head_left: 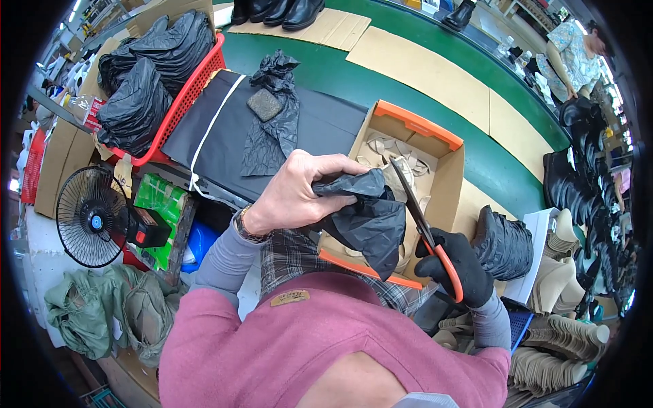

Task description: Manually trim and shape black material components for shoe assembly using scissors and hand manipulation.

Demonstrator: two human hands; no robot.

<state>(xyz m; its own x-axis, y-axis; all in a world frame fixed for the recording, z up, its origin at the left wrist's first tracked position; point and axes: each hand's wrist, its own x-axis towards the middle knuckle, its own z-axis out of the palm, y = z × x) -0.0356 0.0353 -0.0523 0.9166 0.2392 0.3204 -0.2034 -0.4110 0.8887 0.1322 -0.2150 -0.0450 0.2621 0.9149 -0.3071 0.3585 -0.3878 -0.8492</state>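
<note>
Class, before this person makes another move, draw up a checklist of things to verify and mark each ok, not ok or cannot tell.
1. Left hand grips the black crinkled piece: ok.
2. Right hand holds the orange-handled scissors: ok.
3. Blades apart from the left hand's fingers: ok, a gap shows in this view.
4. Blades fully shut: cannot tell from this angle.
5. Both hands gloved: not ok; the right wears a black glove, the left is bare.
6. Inside of the open box in full view: not ok; the black piece hides part of it.
</note>
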